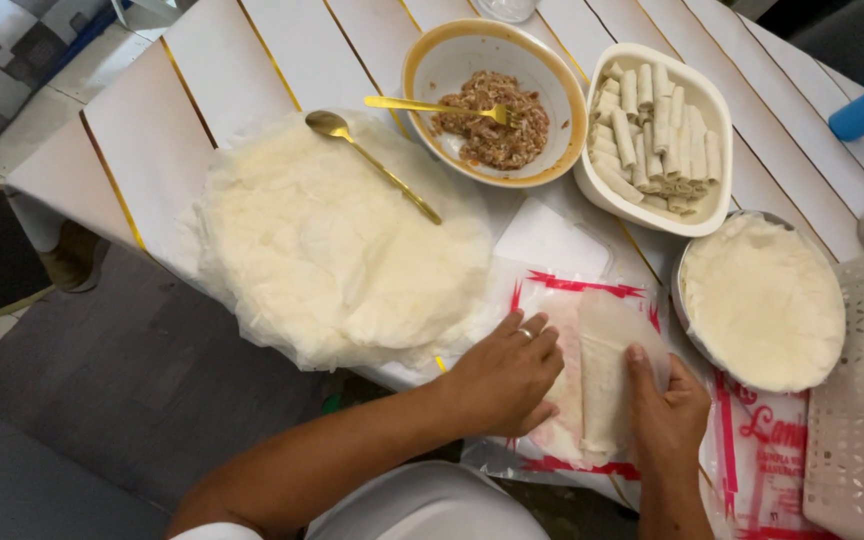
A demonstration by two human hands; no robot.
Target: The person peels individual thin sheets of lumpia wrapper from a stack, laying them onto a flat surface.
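Two bare forearms come up from the bottom edge of the head view. The left hand [502,380] wears a thin, pale metal ring [525,333] on one finger, and its nails are short and plain. The right hand [668,410] carries no ring or band that shows. Near the left elbow, a white sleeve [214,531] edge is visible, with more white clothing just beside it at the frame's bottom.

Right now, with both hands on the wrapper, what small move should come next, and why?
Probably roll the wrapper one more turn away from the body. The left hand and right hand press on its two sides, it is folded into a long strip but still loose and flat, unlike the tight finished rolls in the white dish.
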